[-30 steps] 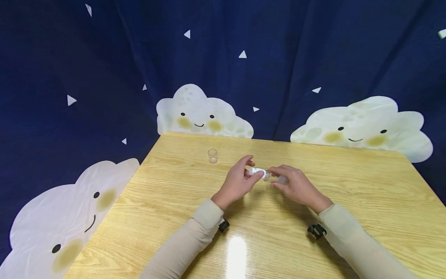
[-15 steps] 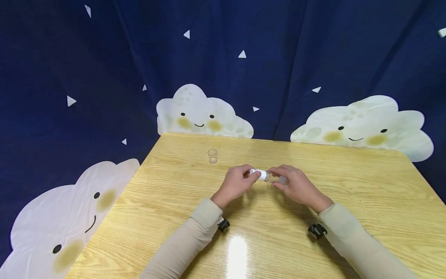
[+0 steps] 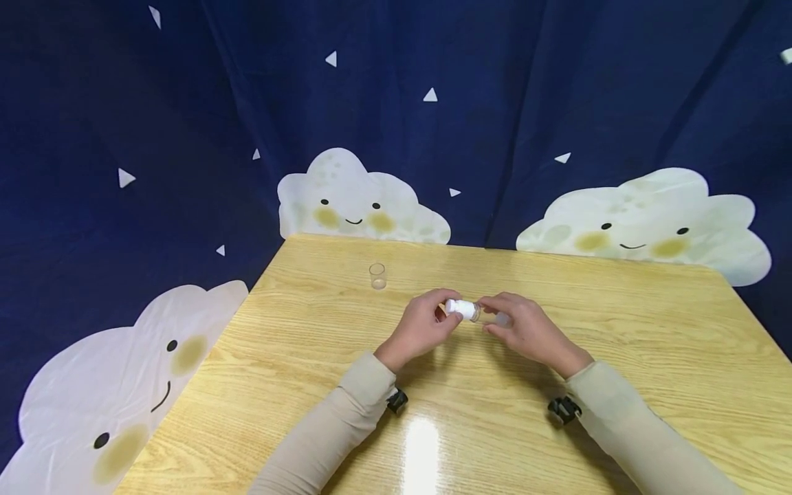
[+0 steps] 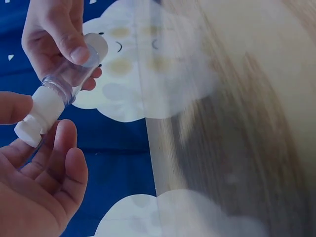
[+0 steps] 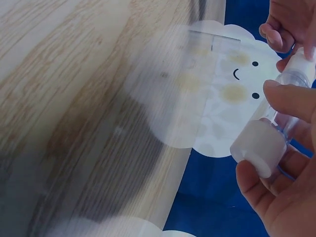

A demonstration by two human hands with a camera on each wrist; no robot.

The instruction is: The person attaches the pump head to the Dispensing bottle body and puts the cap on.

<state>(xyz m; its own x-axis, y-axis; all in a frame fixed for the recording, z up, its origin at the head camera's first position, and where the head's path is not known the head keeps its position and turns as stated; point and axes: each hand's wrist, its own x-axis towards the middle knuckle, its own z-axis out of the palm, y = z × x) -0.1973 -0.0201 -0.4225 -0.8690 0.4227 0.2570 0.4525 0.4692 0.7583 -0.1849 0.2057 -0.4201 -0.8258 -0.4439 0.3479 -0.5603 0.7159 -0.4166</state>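
Note:
A small clear pump bottle [image 4: 73,78] with a white pump top [image 4: 47,109] and a white base [image 5: 261,145] lies nearly level between both hands, above the table. My right hand [image 3: 529,330] grips its clear body, thumb along one side and fingers curled beneath in the right wrist view. At the other end is my left hand [image 3: 421,326], with the thumb at the white collar and the fingers curled around the underside. A clear cup-like cap [image 3: 377,276] stands apart on the table, left of the hands and farther back.
The wooden table [image 3: 309,357] has its back edge against a dark blue curtain [image 3: 396,103] printed with white clouds and triangles. Black wrist devices sit under both sleeves. Light glares on the table near the front.
My left fingers have shifted around the pump top, closing on it and then loosening, so more of its white end shows. The right hand has stayed nearly still with the bottle; the cap has not moved.

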